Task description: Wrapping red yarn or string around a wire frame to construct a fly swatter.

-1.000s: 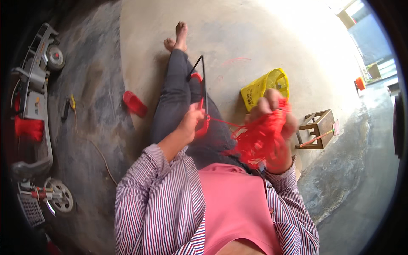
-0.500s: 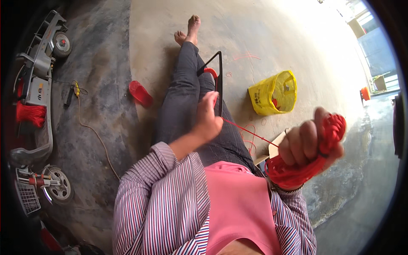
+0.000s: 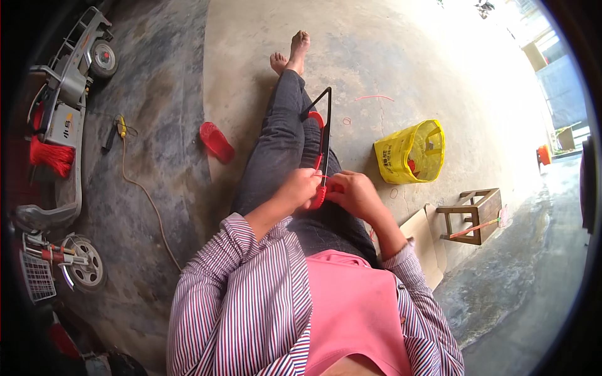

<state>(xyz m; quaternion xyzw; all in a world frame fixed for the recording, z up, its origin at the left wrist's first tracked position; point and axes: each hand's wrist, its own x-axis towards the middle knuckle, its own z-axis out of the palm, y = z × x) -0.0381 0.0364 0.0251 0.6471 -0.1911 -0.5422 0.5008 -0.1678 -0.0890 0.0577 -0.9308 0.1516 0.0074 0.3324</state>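
The red-blue-and-white striped shirt (image 3: 238, 301) lies nearest, its right cuff loose around the wrist; cloth hanging there could snag if that arm drops low. Above the lap, the left hand (image 3: 301, 189) closes around the lower end of an angular black rod frame with curved red parts (image 3: 327, 125), its thumb and forefinger pressed together. The right hand (image 3: 357, 193) is just beside it, fingers bent inward at the frame's red end; what they pinch, if anything, I cannot tell.

A thin red cord (image 3: 321, 176) spans the small gap between the hands. Uneven pull on it could twist the frame, since only the left hand clearly grips it, and a slackened pinch could let the cord slip. The frame stands over dark grey trousers (image 3: 269, 156), whose sloping thighs would give it poor support.

Farther out, beyond the right thigh, the yellow open-topped plastic container (image 3: 389, 153) stands on the concrete near a thin red ring (image 3: 347, 121), which could catch a shifting foot.
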